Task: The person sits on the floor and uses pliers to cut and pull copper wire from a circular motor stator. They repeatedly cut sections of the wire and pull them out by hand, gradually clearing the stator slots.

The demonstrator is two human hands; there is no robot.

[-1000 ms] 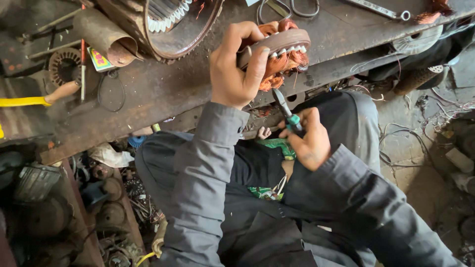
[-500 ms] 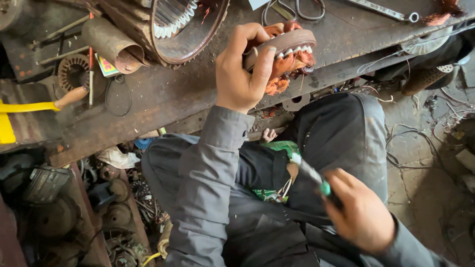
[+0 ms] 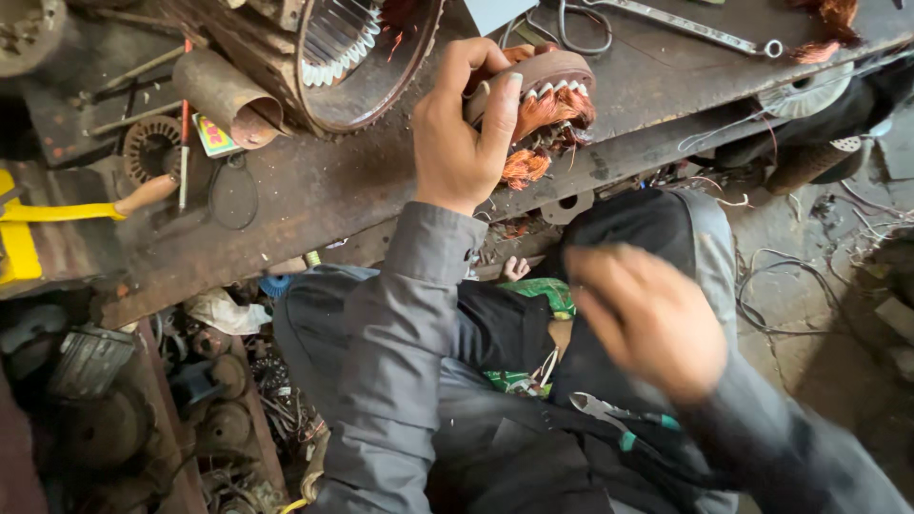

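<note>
The person is wearing a grey long-sleeved jacket, its cuffs closing at the wrists of the bare left hand [image 3: 457, 143] and the blurred right hand [image 3: 652, 319]. Dark trousers are covering the legs, with green fabric showing at the lap.

The right hand [image 3: 652, 319], now blurred and empty, has left the green-handled metal pliers [image 3: 619, 424] lying on the lap below it.

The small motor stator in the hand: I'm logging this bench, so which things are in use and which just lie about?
In use:
- small stator with copper windings, gripped by left hand
- pliers, resting on the lap below the blurred right hand

Lying about:
- large stator housing
- scissors
- wrench
- rusty pipe
- yellow tool
</note>
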